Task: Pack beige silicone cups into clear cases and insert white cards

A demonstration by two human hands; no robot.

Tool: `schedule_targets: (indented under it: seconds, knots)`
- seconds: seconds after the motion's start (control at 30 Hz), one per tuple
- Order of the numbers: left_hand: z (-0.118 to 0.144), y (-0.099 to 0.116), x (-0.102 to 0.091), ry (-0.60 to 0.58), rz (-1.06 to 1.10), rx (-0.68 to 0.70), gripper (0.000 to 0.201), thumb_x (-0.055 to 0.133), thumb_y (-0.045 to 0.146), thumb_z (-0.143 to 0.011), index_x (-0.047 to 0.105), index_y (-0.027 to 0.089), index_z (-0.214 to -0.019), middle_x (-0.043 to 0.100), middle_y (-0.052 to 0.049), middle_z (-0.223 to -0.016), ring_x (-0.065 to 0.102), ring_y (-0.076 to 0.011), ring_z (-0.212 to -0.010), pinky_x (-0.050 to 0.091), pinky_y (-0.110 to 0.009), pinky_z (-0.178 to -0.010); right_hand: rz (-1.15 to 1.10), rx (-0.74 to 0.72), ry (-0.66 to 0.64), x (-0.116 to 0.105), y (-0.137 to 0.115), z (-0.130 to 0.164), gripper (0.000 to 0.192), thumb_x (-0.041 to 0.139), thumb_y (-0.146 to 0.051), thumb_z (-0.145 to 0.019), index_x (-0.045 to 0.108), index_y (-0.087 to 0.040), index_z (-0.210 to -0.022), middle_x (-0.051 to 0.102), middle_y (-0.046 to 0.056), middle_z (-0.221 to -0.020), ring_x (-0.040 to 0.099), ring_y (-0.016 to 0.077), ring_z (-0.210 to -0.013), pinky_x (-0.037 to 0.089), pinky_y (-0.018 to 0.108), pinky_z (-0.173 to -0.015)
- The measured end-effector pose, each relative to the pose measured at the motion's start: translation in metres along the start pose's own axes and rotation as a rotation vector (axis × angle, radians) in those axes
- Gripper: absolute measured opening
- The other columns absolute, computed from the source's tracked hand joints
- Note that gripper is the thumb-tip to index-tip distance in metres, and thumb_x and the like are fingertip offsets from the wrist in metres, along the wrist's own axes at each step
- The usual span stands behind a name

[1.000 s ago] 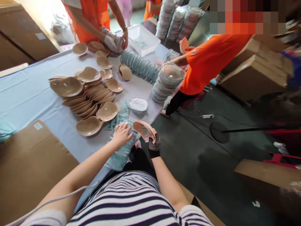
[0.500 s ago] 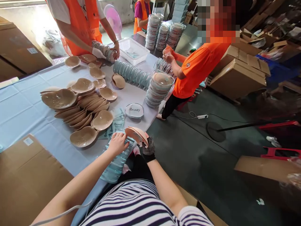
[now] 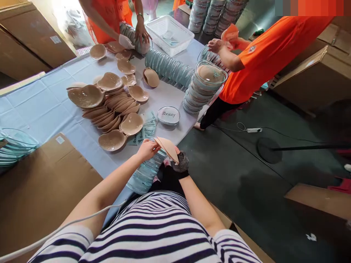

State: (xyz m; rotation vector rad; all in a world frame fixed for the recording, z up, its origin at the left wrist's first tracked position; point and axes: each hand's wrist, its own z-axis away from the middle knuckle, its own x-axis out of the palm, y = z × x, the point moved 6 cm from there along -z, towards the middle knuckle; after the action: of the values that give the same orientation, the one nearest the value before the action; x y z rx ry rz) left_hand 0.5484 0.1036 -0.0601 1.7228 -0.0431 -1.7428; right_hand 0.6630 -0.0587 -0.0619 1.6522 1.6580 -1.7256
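Observation:
My right hand (image 3: 181, 162), in a dotted dark glove, grips a pair of beige stick-on bra cups (image 3: 168, 149) that lie one against the other at a tilt. Bare, my left hand (image 3: 148, 149) has its fingers pinched at the left edge of these cups. Just below leans a row of nested clear plastic cases (image 3: 142, 176), partly behind my left forearm. Beyond my hands, printed teal cards (image 3: 149, 130) lie beside a heap of glossy beige bra cups (image 3: 109, 106). A closed oval case (image 3: 168, 115) marked "beauty" sits near the table edge.
Stacked filled cases (image 3: 204, 87) and a long row of cases (image 3: 168, 69) occupy the table's far side, near a white basket (image 3: 170, 34). Two co-workers in orange handle items there. A cardboard box (image 3: 52, 186) and more clear cases (image 3: 16, 146) are at left.
My left hand has come off the clear cases, and its fingers now close at the bra cups' edge. The view has shifted, and the co-worker on the right leans further in.

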Motion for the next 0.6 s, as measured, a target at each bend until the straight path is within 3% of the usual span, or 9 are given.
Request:
schedule_targets:
  seconds: [0.1, 0.2, 0.27, 0.37, 0.47, 0.6]
  knots:
    - [0.002, -0.002, 0.002, 0.027, 0.010, 0.003, 0.013, 0.057, 0.018, -0.077, 0.069, 0.021, -0.081, 0.071, -0.006, -0.084, 0.062, -0.0250, -0.090, 0.031, -0.049, -0.101, 0.029, -0.124, -0.075, -0.002, -0.002, 0.015, 0.053, 0.048, -0.024, -0.083, 0.056, -0.022, -0.136, 0.064, 0.007, -0.092, 0.061, 0.0208, -0.084, 0.051, 0.029, -0.074]
    - [0.002, -0.004, 0.002, 0.034, 0.035, 0.013, 0.015, 0.061, 0.015, -0.070, 0.069, 0.021, -0.080, 0.069, -0.005, -0.086, 0.061, -0.0244, -0.092, 0.026, -0.053, -0.108, 0.021, -0.157, -0.109, -0.007, 0.003, 0.029, 0.049, 0.045, -0.027, -0.085, 0.059, -0.021, -0.132, 0.064, 0.008, -0.092, 0.060, 0.0205, -0.084, 0.050, 0.028, -0.074]
    - [0.002, -0.006, -0.001, 0.076, 0.061, 0.015, 0.006, 0.062, 0.018, -0.073, 0.067, 0.021, -0.075, 0.066, -0.005, -0.085, 0.059, -0.0234, -0.091, 0.034, -0.049, -0.104, 0.032, -0.116, -0.136, -0.008, 0.010, 0.035, 0.050, 0.045, -0.028, -0.086, 0.059, -0.018, -0.132, 0.064, 0.009, -0.094, 0.060, 0.0209, -0.086, 0.050, 0.028, -0.074]
    - [0.004, -0.008, -0.007, 0.213, 0.116, 0.000, 0.003, 0.067, 0.021, -0.071, 0.064, 0.019, -0.071, 0.061, -0.009, -0.099, 0.055, -0.0259, -0.102, 0.044, -0.044, -0.097, 0.083, -0.063, -0.209, -0.007, 0.016, 0.041, 0.050, 0.045, -0.029, -0.086, 0.059, -0.016, -0.132, 0.066, 0.011, -0.095, 0.061, 0.0216, -0.086, 0.050, 0.028, -0.075]
    - [0.004, -0.008, -0.008, 0.262, 0.181, -0.032, 0.019, 0.070, 0.017, -0.066, 0.061, 0.018, -0.082, 0.053, -0.014, -0.118, 0.049, -0.0301, -0.119, 0.045, -0.045, -0.101, 0.116, -0.040, -0.322, -0.002, 0.014, 0.042, 0.050, 0.044, -0.029, -0.087, 0.058, -0.017, -0.134, 0.067, 0.011, -0.099, 0.062, 0.0222, -0.090, 0.050, 0.028, -0.079]
    - [0.000, -0.001, -0.005, 0.152, 0.275, 0.054, 0.070, 0.073, 0.017, -0.062, 0.047, 0.015, -0.128, 0.034, -0.020, -0.144, 0.038, -0.0330, -0.137, 0.041, -0.045, -0.109, 0.127, 0.005, -0.459, 0.014, 0.003, 0.026, 0.053, 0.041, -0.028, -0.092, 0.049, -0.016, -0.142, 0.067, 0.012, -0.113, 0.061, 0.0226, -0.102, 0.047, 0.029, -0.090]
